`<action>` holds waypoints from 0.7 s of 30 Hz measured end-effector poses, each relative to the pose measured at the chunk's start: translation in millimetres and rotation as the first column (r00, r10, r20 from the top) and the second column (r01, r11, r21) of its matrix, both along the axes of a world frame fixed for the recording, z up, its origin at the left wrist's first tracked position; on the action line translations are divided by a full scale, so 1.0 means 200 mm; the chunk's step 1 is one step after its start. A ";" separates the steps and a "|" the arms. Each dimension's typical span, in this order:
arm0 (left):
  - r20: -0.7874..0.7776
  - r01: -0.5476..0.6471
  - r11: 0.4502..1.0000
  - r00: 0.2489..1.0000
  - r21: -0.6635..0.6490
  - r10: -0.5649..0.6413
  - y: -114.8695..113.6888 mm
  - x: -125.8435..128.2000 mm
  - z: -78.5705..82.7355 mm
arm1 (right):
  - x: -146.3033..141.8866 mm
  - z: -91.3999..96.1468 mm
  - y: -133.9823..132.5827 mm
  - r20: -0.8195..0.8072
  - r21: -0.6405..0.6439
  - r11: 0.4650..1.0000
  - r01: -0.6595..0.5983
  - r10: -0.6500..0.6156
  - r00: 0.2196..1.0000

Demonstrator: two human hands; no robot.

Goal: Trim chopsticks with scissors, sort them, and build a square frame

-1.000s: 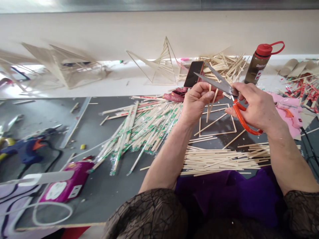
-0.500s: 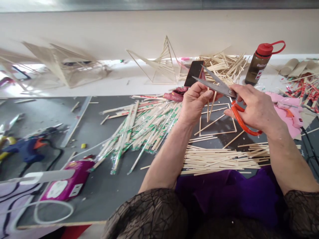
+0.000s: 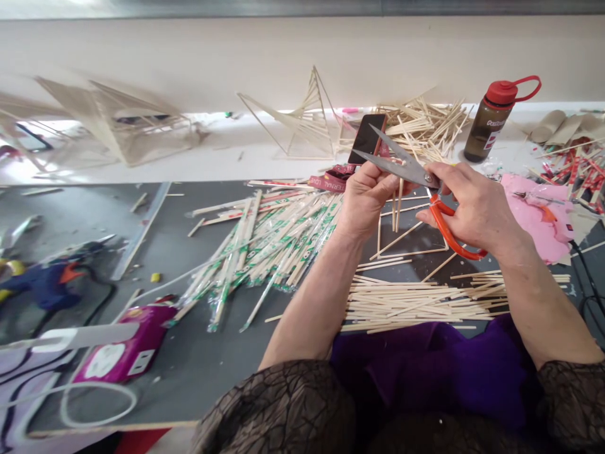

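Observation:
My left hand [image 3: 367, 195] is closed around thin wooden sticks [image 3: 397, 205] that hang down from its fist. My right hand [image 3: 475, 205] grips orange-handled scissors [image 3: 411, 170], whose blades stand apart just above the left hand's fingers. Under both hands lies a flat square frame of sticks [image 3: 406, 243] on the dark table. A row of bare sticks [image 3: 425, 302] lies in front of me, near the purple cloth [image 3: 425, 366] on my lap.
Wrapped chopsticks [image 3: 274, 243] are heaped at the centre. A phone [image 3: 366, 140], loose sticks [image 3: 425, 126], stick models [image 3: 307, 120] and a red-capped bottle [image 3: 494, 120] line the white ledge. At left lie a blue glue gun [image 3: 47, 284] and a pink pack [image 3: 127, 343]. Pink paper [image 3: 534, 211] sits at right.
Both hands and the scissors have shifted slightly left and up. The blades stay apart over the sticks held in the left hand.

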State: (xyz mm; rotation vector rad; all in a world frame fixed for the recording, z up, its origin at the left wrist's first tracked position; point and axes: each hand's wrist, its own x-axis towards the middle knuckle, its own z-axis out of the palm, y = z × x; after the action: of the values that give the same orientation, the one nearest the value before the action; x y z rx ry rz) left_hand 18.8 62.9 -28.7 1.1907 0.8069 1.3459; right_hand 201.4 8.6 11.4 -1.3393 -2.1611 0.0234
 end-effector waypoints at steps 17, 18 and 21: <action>0.115 0.216 0.975 0.971 -0.056 -0.209 0.03 -0.08 -0.01 | -0.03 -0.05 0.02 -0.004 0.084 0.996 -0.021 0.022 1.000; 0.123 0.216 0.975 0.970 -0.056 -0.208 0.03 -0.08 -0.01 | -0.03 -0.06 0.02 -0.011 0.091 0.996 -0.023 0.024 1.000; 0.137 0.210 0.976 0.970 -0.060 -0.201 0.03 -0.08 -0.01 | -0.05 -0.08 0.03 -0.031 0.100 0.995 -0.021 0.024 0.999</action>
State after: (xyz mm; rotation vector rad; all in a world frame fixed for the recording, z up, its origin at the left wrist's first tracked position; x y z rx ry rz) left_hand 3.4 69.3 -31.1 1.0852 0.6168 1.1996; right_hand 190.8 13.6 -4.4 -1.2502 -2.1213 -0.0532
